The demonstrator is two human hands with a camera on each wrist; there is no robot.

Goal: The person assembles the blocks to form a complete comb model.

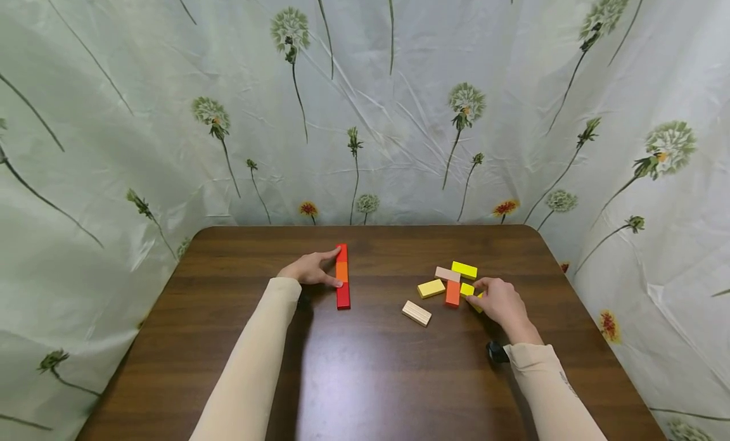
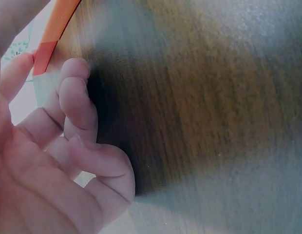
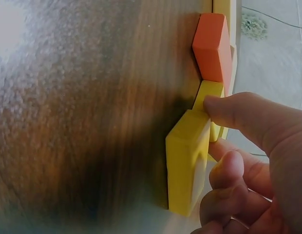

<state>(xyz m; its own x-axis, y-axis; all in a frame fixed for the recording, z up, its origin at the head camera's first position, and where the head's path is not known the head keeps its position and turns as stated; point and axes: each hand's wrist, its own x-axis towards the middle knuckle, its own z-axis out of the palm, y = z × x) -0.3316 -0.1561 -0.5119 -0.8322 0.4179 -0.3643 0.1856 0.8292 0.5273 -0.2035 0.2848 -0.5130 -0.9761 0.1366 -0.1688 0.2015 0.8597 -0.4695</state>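
Note:
Three blocks lie end to end in a straight row: a red block (image 1: 342, 253) at the far end, an orange block (image 1: 341, 272) in the middle and a darker red block (image 1: 343, 296) nearest me. Along the row's left side my left hand (image 1: 310, 268) touches it with index finger and thumb; its other fingers bend loosely, as the left wrist view shows. At the right, my right hand (image 1: 503, 303) pinches a yellow block (image 3: 203, 92) between thumb and index finger. Another yellow block (image 3: 182, 161) lies just beside it, partly hidden by the hand in the head view.
Around the right hand lie an orange-red block (image 1: 452, 294), a pinkish block (image 1: 447, 274), a bright yellow block (image 1: 464, 270) and a pale yellow block (image 1: 431, 288). A plain wooden block (image 1: 417, 313) sits closer to me. Behind the brown table (image 1: 371, 390) hangs a flowered curtain (image 1: 399, 143).

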